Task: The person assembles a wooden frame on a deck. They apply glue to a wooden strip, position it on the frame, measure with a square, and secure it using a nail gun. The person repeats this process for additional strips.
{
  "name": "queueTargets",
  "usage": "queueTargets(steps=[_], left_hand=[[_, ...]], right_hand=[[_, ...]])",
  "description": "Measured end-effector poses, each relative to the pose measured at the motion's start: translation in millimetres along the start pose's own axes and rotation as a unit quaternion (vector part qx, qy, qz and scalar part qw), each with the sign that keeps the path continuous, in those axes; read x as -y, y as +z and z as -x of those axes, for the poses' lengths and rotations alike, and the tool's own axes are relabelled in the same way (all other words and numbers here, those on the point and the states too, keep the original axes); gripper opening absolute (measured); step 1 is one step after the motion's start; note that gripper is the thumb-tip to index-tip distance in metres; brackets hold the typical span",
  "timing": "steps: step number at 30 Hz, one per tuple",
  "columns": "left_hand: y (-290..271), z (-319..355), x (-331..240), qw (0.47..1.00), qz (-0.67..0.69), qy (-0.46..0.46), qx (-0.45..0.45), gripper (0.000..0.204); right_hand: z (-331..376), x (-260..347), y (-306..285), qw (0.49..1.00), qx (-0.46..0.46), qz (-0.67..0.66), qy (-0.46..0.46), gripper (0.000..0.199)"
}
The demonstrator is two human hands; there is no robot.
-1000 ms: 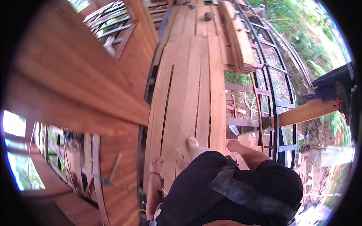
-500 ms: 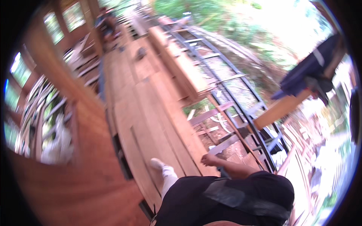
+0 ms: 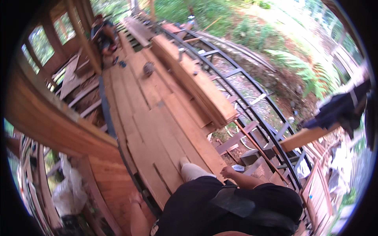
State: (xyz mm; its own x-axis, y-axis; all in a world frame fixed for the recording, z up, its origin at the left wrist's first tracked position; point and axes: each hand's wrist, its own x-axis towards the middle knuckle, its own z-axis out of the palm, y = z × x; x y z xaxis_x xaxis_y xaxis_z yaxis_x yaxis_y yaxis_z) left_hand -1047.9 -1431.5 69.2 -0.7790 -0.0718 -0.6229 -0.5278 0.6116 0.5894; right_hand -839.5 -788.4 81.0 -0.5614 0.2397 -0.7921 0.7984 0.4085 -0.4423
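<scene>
Hanging over loose floor planks (image 3: 157,129), the right hand (image 3: 227,172) looks empty, fingers unclear; left hand (image 3: 136,198) blurred.

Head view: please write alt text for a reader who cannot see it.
A person in dark clothes walks along a deck of loose wooden planks, right hand swinging empty at the side and left hand low by a wooden wall. A stack of boards lies over a black metal frame; another person sits far ahead.
</scene>
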Motion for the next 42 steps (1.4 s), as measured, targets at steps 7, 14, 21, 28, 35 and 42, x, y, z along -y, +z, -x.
queueTargets(steps=[7, 14, 21, 28, 35, 42], left_hand=[[38.3, -98.4, -271.8, 0.958, 0.275, 0.032, -0.071, 0.022], [43.0, -97.2, -187.8, 0.982, 0.001, -0.181, 0.058, 0.023], [27.8, -144.6, -168.5, 0.93, 0.195, -0.311, -0.019, 0.02], [-23.7, -235.5, -207.8, 0.937, 0.151, -0.316, -0.015, 0.021], [-177.5, -391.8, -355.3, 0.85, 0.443, -0.202, -0.2, 0.027], [-243.9, -483.6, -404.0, 0.87, 0.38, -0.265, -0.171, 0.031]], right_hand=[[-206.7, -68.8, -76.4, 0.99, 0.139, 0.033, -0.011, 0.025], [-235.6, 360.1, -176.0, 0.996, -0.006, 0.042, -0.084, 0.014], [-376.9, 691.3, -201.7, 0.973, -0.07, 0.076, -0.205, 0.018], [-436.4, 870.0, -75.6, 0.971, 0.097, 0.091, -0.2, 0.018], [-513.9, 940.7, -81.1, 0.859, 0.092, 0.424, -0.271, 0.027], [-615.2, 1074.0, -48.2, 0.589, 0.218, 0.684, -0.371, 0.029]])
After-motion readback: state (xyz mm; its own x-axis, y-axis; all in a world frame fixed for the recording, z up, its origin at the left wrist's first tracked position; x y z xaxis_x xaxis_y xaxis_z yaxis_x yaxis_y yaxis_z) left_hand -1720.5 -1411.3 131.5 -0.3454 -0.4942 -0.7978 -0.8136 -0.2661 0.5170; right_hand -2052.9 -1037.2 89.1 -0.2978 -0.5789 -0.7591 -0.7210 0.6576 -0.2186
